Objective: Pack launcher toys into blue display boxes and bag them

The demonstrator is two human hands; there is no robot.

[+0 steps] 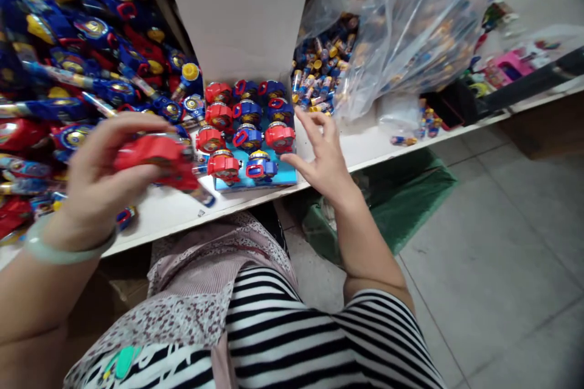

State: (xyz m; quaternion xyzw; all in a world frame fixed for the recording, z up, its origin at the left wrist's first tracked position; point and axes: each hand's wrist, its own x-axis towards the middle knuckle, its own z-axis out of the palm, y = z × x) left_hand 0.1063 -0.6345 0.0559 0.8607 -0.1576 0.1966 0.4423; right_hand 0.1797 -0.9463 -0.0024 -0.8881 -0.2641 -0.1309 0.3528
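My left hand (107, 179) grips a red plastic toy (152, 157), somewhat blurred, with a clear-and-blue tube end pointing down to the right. It is held above the worktable, left of an open display box (285, 177) with a blue front edge. Rows of red and blue round-faced toys, much like chunky toy watches, fill the box; a blue toy (261, 166) and a red toy (223, 166) stand in its front row. At the box's right side is my right hand (322, 155), fingers apart and holding nothing. Its thumb is close to a red toy (280, 136).
A big heap of loose blue and red toys (91, 88) covers the left. Behind the box rises its white lid (241, 12). Small candy-filled tubes (319, 76) and a clear plastic bag (396, 30) lie right. Below the table edge sits a green-lined bin (401, 194).
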